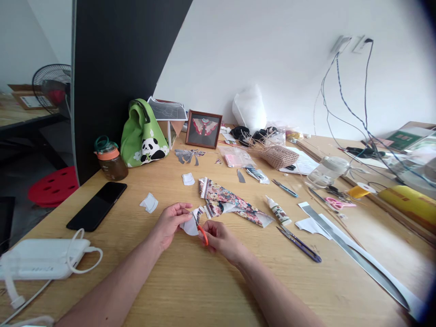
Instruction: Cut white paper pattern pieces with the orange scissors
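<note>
My left hand [172,223] pinches a small white piece [189,226] with a strip of patterned fabric along its upper right edge. In my right hand [220,239] is a pair of orange-handled scissors [203,235], its blades against that piece's right side; whether they are apart I cannot make out. Just beyond my hands lies a folded floral fabric [231,202]. Two white cut pieces rest to the left: a notched one [149,203] and a squarish one [188,179]. A glue bottle [278,210] and dark thread snips [299,244] lie to the right.
At the left are a black phone [97,206], a white power bank [46,259] with cables and a drink bottle [111,159]. A green panda bag [145,134] and a framed collar picture [203,129] stand behind. Pink scissors [339,204] and a long grey strip [354,254] lie right.
</note>
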### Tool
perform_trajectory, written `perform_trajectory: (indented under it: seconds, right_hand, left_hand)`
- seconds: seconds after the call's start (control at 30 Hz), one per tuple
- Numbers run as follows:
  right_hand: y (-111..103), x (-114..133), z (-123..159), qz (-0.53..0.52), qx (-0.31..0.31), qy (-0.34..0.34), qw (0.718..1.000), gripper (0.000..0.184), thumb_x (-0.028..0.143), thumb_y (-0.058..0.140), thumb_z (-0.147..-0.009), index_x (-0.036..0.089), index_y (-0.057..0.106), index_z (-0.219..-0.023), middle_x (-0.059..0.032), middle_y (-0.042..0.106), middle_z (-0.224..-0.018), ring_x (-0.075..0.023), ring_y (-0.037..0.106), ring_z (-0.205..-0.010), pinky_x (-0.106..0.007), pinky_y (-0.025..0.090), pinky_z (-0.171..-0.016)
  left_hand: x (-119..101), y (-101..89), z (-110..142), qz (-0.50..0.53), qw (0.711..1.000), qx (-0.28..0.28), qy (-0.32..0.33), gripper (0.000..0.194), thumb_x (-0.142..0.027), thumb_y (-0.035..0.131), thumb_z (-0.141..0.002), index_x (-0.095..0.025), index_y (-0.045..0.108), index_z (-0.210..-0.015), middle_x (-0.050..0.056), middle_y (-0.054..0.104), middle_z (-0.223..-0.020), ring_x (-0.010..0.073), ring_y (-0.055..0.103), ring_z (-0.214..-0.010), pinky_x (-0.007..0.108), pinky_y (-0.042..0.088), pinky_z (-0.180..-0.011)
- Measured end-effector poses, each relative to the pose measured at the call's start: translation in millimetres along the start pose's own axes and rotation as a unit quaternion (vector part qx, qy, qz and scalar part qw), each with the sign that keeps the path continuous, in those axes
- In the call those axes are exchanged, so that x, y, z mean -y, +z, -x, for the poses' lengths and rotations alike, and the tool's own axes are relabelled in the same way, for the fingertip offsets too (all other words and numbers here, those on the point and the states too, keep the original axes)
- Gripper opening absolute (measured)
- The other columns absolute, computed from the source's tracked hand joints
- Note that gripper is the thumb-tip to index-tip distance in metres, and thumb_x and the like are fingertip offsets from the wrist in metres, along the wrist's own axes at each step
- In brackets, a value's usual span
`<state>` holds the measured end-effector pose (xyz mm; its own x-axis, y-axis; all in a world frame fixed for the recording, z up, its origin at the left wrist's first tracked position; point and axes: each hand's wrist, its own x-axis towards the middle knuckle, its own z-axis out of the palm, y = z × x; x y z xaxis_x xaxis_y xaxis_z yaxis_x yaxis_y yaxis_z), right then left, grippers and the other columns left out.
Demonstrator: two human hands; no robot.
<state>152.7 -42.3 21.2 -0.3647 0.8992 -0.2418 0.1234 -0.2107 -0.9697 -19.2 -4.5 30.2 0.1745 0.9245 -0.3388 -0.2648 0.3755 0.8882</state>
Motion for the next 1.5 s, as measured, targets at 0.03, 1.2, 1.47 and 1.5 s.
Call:
perform_trajectory:
  seconds: [0.03, 1.2, 1.47, 1.5]
  right_hand:
    - [0.0, -0.2, -0.2, 0.000, 0.000, 0.000, 1.000, 0.044, 0.057, 0.068, -0.069, 0.018, 0.047, -0.067, 0.0052, 0.048, -0.057, -0.0045, 0.033, -0.042, -0.021, 0.021, -0.040]
    - [0.5, -3.1, -1.3, 0.007, -0.006, -0.008, 1.000, 0.045, 0.058, 0.067, -0.069, 0.018, 0.045, -0.067, 0.0058, 0.044, -0.056, -0.0053, 0.032, -0.042, -0.022, 0.021, -0.041]
    - [0.2, -5.8, -2.3, 0.013, -0.012, -0.007, 1.000, 0.044, 0.057, 0.067, -0.069, 0.018, 0.046, -0.067, 0.0062, 0.043, -0.055, -0.0057, 0.033, -0.043, -0.022, 0.022, -0.041]
    - [0.1, -5.9, -2.4, 0.014, -0.014, -0.005, 1.000, 0.044, 0.056, 0.067, -0.069, 0.018, 0.046, -0.067, 0.0061, 0.043, -0.055, -0.0058, 0.033, -0.043, -0.022, 0.022, -0.041]
  left_hand:
    - [0.1, 0.1, 0.0, 0.001, 1.000, 0.000, 0.001, 0.042, -0.018, 0.079, -0.051, -0.012, 0.065, -0.091, -0.001, 0.062, -0.068, 0.0109, 0.057, -0.057, 0.023, 0.042, -0.054]
    - [-3.3, 1.5, 3.2, -0.008, 1.000, 0.008, 0.000, 0.044, -0.019, 0.079, -0.052, -0.014, 0.065, -0.093, -0.002, 0.062, -0.070, 0.0109, 0.057, -0.059, 0.023, 0.041, -0.055]
    - [-2.8, 1.3, 2.5, -0.016, 1.000, 0.005, 0.000, 0.044, -0.019, 0.078, -0.054, -0.014, 0.064, -0.095, -0.002, 0.060, -0.070, 0.0104, 0.057, -0.059, 0.022, 0.041, -0.054]
    - [-2.7, 1.1, 2.4, -0.016, 1.000, 0.005, 0.001, 0.044, -0.019, 0.078, -0.054, -0.014, 0.064, -0.095, -0.002, 0.060, -0.070, 0.0105, 0.057, -0.059, 0.022, 0.041, -0.054]
